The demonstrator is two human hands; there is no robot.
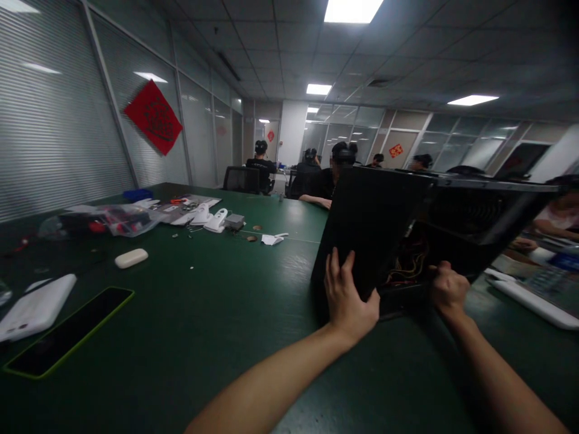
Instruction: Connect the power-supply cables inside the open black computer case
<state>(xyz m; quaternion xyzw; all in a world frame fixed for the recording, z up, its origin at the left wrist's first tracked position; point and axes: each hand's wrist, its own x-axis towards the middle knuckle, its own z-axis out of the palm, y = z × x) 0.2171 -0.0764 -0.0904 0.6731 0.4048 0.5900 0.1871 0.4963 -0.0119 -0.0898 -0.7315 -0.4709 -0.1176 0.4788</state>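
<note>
While the black computer case (375,223) stands at a tilt on the right of the green bench (217,301), a slip looks like the main risk.
Its left hand-hold is weak, I'd say: the left hand (348,298) lies spread on the side panel (384,199) and could slide, letting the case tip. The right hand (450,288) curls around the open edge, where straying fingers might snag the exposed wires (412,259).

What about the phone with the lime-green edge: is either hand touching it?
No, the phone lies apart, with the left hand and right hand both on the black case.
</note>
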